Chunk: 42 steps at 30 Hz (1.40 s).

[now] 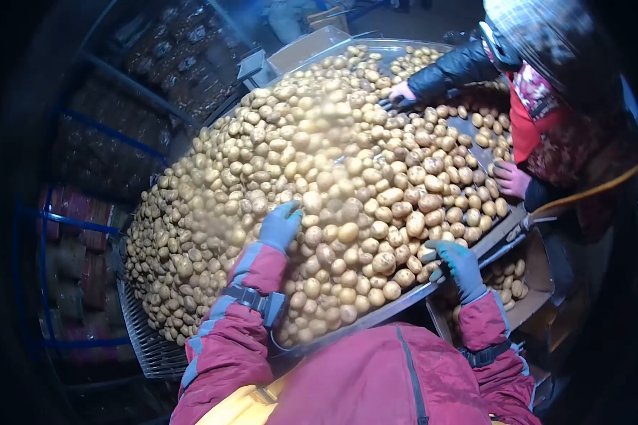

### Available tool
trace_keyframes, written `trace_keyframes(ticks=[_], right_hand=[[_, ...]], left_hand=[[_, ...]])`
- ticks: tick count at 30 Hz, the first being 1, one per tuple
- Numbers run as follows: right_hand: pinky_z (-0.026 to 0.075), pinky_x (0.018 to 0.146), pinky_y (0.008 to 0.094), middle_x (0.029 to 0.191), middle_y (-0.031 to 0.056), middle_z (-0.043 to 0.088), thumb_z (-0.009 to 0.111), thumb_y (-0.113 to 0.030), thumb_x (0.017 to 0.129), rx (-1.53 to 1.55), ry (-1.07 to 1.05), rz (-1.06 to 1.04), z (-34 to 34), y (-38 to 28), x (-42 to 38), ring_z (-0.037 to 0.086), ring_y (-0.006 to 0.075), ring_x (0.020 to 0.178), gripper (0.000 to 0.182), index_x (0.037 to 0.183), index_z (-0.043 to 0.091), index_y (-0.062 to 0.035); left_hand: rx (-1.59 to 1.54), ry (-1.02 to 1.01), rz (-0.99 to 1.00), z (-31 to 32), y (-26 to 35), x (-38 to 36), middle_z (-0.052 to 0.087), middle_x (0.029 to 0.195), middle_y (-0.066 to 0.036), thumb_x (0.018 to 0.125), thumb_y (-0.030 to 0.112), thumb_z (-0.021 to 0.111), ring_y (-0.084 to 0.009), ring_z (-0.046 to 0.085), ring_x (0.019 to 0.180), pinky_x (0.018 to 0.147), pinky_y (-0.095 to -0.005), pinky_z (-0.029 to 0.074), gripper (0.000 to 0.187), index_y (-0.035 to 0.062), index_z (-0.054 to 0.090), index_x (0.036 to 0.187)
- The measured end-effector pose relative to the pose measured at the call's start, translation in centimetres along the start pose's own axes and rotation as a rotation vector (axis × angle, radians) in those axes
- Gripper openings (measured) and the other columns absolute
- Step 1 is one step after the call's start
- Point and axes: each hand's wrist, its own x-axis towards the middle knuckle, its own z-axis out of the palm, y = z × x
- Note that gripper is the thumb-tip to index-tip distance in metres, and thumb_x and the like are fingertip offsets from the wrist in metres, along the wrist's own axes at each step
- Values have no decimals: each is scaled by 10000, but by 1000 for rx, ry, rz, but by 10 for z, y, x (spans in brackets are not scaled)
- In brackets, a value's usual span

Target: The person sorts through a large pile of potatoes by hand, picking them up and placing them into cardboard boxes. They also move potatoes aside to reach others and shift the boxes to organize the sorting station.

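Note:
A big round sorting table [397, 299] is heaped with small yellow-brown potatoes [319, 163]. My left hand [280, 224], in a grey-blue glove, lies on the heap near its near side, fingers spread over the potatoes. My right hand [457, 263], in a teal glove, rests at the table's near right rim, curled over a potato at the edge. I cannot tell whether it grips the potato. Both my sleeves are red with straps at the wrist.
Another person in a dark jacket and red patterned apron stands at the right, one hand [402, 92] on the far potatoes, the other hand [512, 179] by the right rim. A cardboard box [528, 280] with potatoes sits below the rim. Stacked sacks [92, 149] line the left.

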Motion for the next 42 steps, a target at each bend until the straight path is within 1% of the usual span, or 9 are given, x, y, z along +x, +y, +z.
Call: trace_keyframes(ticks=[6,19,20,24,29,33,34,37,42], right_hand=[[524,526,247,1017,133,755,530,-220,1032,-78,-17,168,43,-27,26,674,164,581,353,1288,659,-15],[532,582,244,1028,95,749,565,-213,1025,-145,47,243,65,-37,50,661,131,637,345,1297,668,-29],[532,581,243,1027,93,751,568,-218,1024,-126,48,225,65,-38,54,661,130,635,346,1296,670,-31],[536,582,242,1037,89,755,589,-244,1018,-85,44,206,79,-40,55,667,128,640,351,1287,681,-39],[593,643,276,1116,144,737,537,-401,1042,222,30,212,99,-37,80,699,201,680,523,1425,557,-45],[610,635,278,1273,201,665,499,-519,1049,566,-164,353,97,-23,109,718,237,769,659,1444,476,8],[596,604,267,1162,195,714,480,-528,1057,526,-105,327,124,-59,102,715,240,726,651,1401,517,23],[557,559,290,940,167,755,484,-386,1067,321,-153,347,94,-25,102,707,219,691,475,1174,679,33],[610,722,340,949,158,746,502,-201,1025,261,-78,289,88,-30,87,727,246,787,328,1089,689,61]], left_hand=[[129,70,76,-25,0,66,709,1201,-183,957,310,653,-332,682,1106,956,-394,523,395,44,684,1246],[585,30,269,65,47,229,628,1219,-194,849,274,699,-369,618,1139,988,-464,496,545,98,590,1353],[563,170,370,71,45,232,662,1048,-196,864,241,684,-393,667,978,841,-510,547,251,113,641,1077],[439,165,369,75,45,230,669,1022,-190,854,239,685,-388,664,956,846,-514,539,340,100,652,1163],[-256,-213,189,62,106,144,674,1263,-166,836,315,761,-244,667,1126,981,-378,523,624,54,607,1382],[-292,-603,424,84,114,61,627,1341,-215,912,511,719,-337,616,1201,1033,-424,489,698,66,562,1426],[-158,-569,523,60,131,65,598,1373,-213,924,469,719,-342,609,1210,1052,-418,477,651,60,574,1409],[-81,-265,311,23,123,115,624,1322,-202,942,394,696,-353,614,1193,1045,-419,480,532,37,617,1327],[277,180,430,6,76,237,689,1156,-206,880,276,698,-388,649,1081,966,-446,508,362,82,684,1185]])
